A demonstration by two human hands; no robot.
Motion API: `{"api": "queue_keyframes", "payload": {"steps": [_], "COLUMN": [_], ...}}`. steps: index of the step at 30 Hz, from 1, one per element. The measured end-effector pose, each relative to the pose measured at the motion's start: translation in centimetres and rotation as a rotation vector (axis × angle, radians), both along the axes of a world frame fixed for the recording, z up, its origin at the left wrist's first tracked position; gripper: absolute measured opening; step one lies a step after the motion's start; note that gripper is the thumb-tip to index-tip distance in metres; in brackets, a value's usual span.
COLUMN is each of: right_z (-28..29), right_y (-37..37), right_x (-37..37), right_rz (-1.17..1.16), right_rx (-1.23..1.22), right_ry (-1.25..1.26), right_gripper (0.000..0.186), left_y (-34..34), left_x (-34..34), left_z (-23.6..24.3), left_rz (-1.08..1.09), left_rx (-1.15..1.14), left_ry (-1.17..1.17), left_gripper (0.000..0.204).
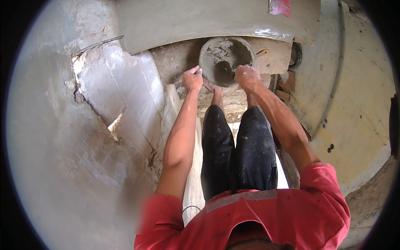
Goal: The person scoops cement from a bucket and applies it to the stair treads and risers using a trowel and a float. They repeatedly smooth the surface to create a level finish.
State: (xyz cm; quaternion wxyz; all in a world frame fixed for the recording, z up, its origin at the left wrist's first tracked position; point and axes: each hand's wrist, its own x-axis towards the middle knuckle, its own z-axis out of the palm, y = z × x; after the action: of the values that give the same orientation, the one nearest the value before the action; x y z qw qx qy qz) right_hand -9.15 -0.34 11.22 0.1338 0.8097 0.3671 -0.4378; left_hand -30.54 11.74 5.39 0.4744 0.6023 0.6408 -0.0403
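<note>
A round bucket of wet grey mortar (225, 54) sits on the rough step beyond my bare feet. My left hand (192, 78) is closed at the bucket's near left rim; what it grips, if anything, I cannot make out. My right hand (247, 76) is closed over the bucket's near right edge, its fingers hiding what they hold. A tool with a yellow handle (262, 52) rests by the bucket's right rim.
A smooth grey plastered ledge (200, 18) curves across the top, with a reddish piece (280, 7) on it. A broken grey slab (116, 83) lies left. At right are a pale yellow panel (350, 116), a long bent strip and a dark round object (295, 56).
</note>
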Motion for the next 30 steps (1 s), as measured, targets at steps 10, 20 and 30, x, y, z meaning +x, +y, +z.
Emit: {"api": "queue_keyframes", "payload": {"steps": [10, 20, 30], "right_z": [-5.0, 0.2, 0.2], "right_y": [-2.8, -0.2, 0.7], "right_x": [0.2, -0.6, -1.9], "right_rz": [0.026, 0.01, -0.631], "right_rx": [-0.127, 0.0, -0.047], "right_ry": [0.172, 0.252, 0.394], "right_gripper": [0.038, 0.044, 0.057], "left_y": [1.4, 2.0, 2.3], "left_x": [-0.2, 0.0, 0.5], "left_z": [-2.5, -2.4, -1.6], "left_rz": [-0.018, -0.084, -0.127], "left_rx": [-0.033, -0.052, -0.04], "left_ry": [0.058, 0.098, 0.177], "left_gripper": [0.021, 0.022, 0.019]}}
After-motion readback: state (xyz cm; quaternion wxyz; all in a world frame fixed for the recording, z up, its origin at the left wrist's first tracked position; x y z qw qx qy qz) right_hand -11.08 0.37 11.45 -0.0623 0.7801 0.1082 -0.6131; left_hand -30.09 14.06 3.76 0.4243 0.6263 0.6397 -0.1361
